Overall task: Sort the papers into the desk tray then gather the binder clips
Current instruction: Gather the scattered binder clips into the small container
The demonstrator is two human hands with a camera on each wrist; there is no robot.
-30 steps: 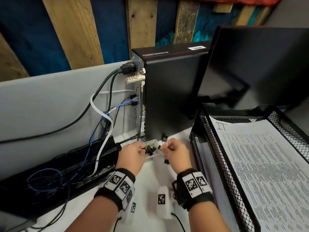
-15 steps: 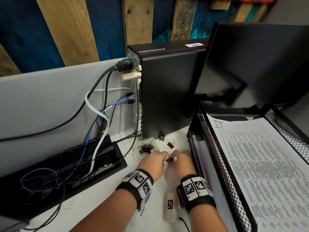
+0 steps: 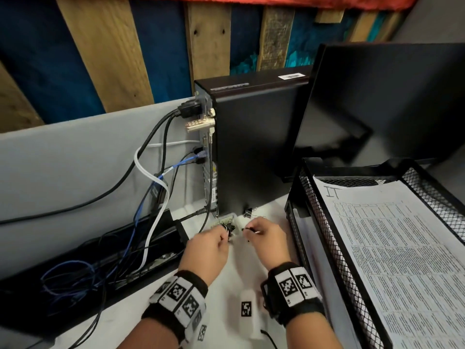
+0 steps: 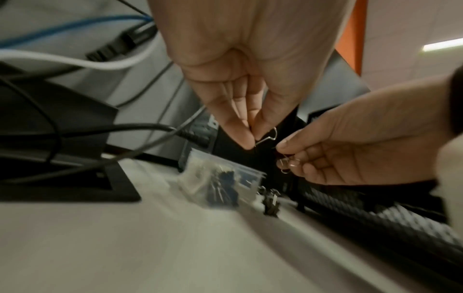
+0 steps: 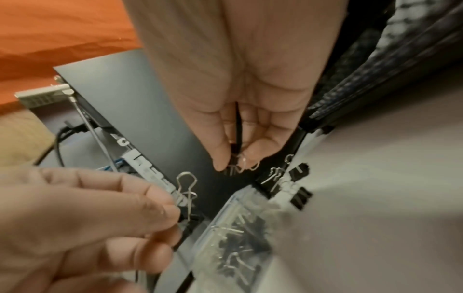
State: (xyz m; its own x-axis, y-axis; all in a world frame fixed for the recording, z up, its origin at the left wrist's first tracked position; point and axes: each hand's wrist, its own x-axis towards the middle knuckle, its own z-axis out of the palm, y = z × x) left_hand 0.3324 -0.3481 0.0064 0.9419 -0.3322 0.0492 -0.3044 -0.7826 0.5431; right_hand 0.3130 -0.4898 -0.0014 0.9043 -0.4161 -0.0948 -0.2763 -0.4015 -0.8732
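Both hands have moved back up from the white desk (image 3: 221, 293) to the small clear plastic box (image 3: 227, 223) of black binder clips — gathering is under way. The left hand (image 3: 206, 250) pinches one wire-handled clip (image 5: 186, 195) just above the box; the right hand (image 3: 266, 244) pinches another (image 5: 235, 165). Two loose clips (image 5: 299, 183) lie beside the black mesh desk tray (image 3: 324, 248), papers (image 3: 402, 260) already inside.

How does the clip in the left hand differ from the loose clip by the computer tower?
The clip in the left hand is pinched in the air above the clear box; the loose clip sits untouched on the desk beyond the box. Both are small black binder clips with wire handles.
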